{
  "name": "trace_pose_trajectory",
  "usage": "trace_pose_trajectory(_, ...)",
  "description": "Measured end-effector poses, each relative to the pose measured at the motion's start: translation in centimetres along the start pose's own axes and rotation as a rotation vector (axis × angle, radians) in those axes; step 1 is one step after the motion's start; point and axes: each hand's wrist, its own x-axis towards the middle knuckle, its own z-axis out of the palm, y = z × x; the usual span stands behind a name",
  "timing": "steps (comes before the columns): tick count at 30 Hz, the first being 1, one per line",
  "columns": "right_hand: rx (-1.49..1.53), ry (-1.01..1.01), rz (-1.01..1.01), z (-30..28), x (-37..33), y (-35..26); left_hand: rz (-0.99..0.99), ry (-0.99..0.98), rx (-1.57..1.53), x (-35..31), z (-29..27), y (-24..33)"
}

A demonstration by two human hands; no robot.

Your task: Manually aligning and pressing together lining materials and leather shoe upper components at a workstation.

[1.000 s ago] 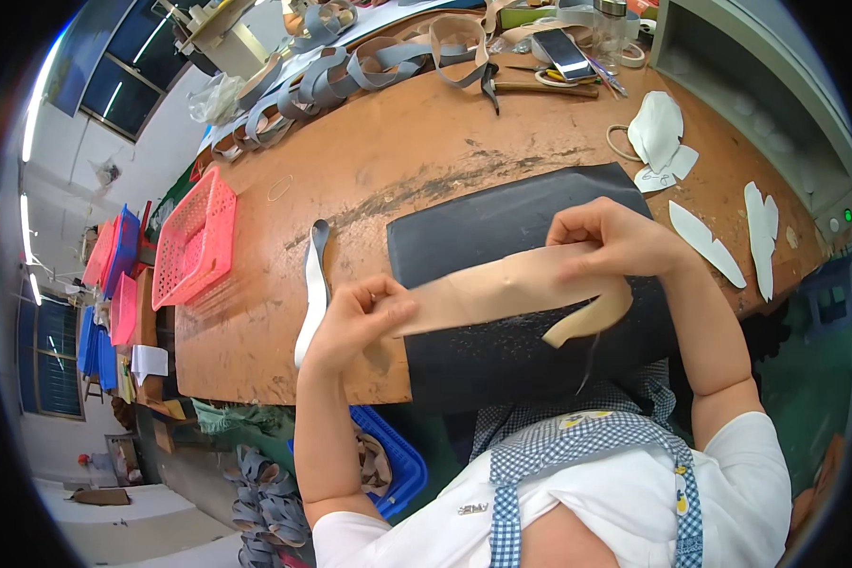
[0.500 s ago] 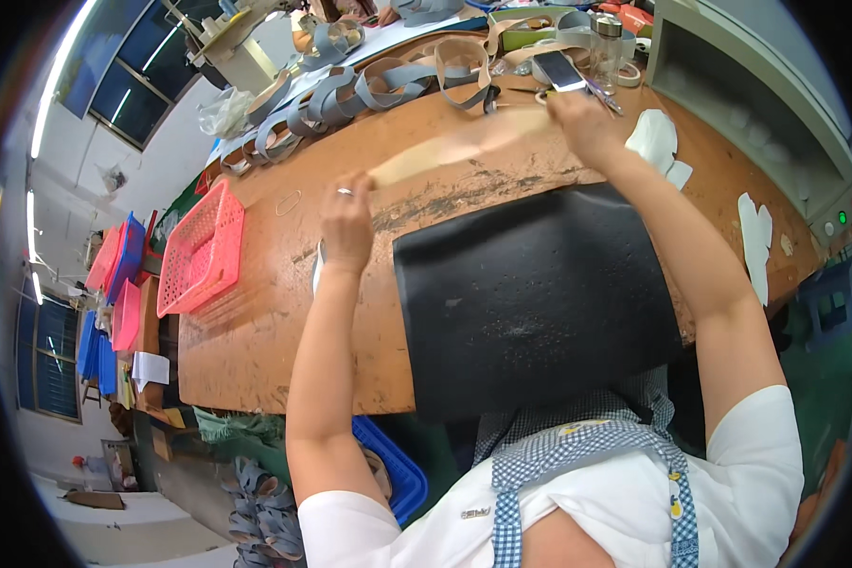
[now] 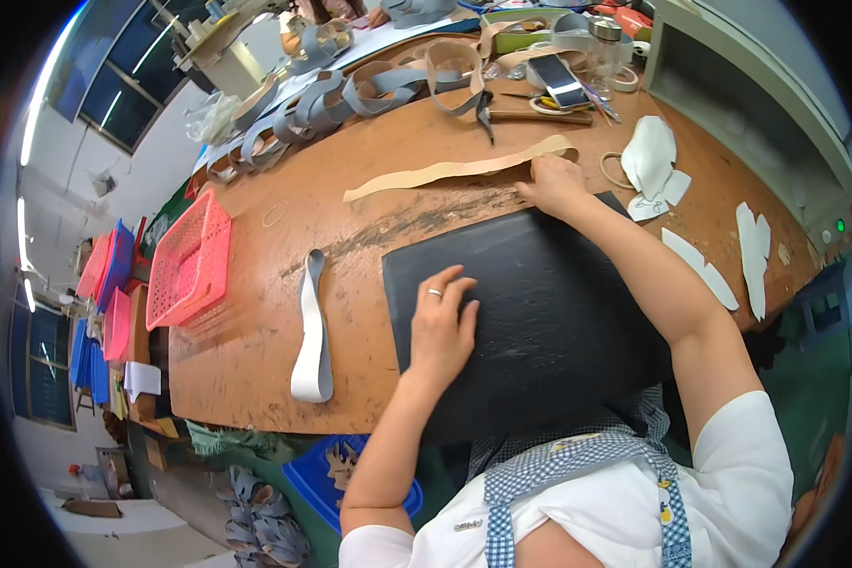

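- Brown worktable [image 3: 362, 312], head view: its scuffed top bears a black mat [image 3: 549, 312] at the person's side.
- Beige strip [image 3: 445, 172]: lies on the table beyond the mat, its long axis running left to right and rising slightly rightward; the right end curls up.
- Right hand [image 3: 557, 186]: nearer of the two, touching or just beside the curled end, so the strip extends leftward from it; fingers bent, but whether they pinch the strip cannot be told.
- Left hand [image 3: 441, 327]: above the mat, fingers parted and holding nothing; the strip's free end lies ahead and to its left, past the mat's far edge.
- Surroundings: grey-and-white loop [image 3: 310, 350] and pink basket [image 3: 220, 254] to the left; white pieces [image 3: 650, 156] right of the right hand; wooden-handled tool [image 3: 540, 117] and phone [image 3: 557, 80] beyond the strip.
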Motion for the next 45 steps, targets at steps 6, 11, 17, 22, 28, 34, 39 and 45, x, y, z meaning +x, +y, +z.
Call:
trace_pose_trajectory(6,-0.131,0.087,-0.107,1.9,1.4,0.4,-0.116,0.07,-0.071,-3.7,-1.4,0.5)
trace_pose_trajectory(11,-0.013,0.242,-0.17,-0.9,-1.6,-0.8,-0.199,0.277,0.308,-6.4,-6.7,-4.2)
trace_pose_trajectory(17,0.795,-0.75,-0.605,-6.6,-15.3,-12.7,-0.753,0.162,0.662,-11.8,-14.1,-10.9)
trace_pose_trajectory(22,0.602,-0.586,-0.935,-6.3,-19.5,-11.8,-0.568,0.324,0.078,-6.3,-14.6,-9.7)
trace_pose_trajectory(28,0.941,-0.729,-0.369,-7.0,-16.5,-11.6,-0.407,0.338,-0.468,-0.4,-14.4,-0.9)
trace_pose_trajectory(34,1.139,-0.593,-0.263,-6.9,-16.1,-11.3,-0.382,0.26,-0.418,3.3,-14.9,2.6)
trace_pose_trajectory(39,1.545,-0.839,0.342,-4.7,-16.4,-9.8,-0.206,0.395,-0.956,5.5,-13.1,5.0)
trace_pose_trajectory(45,1.436,-0.218,0.268,-3.6,-15.9,-7.5,-0.087,-0.239,0.556,2.5,-6.7,4.5)
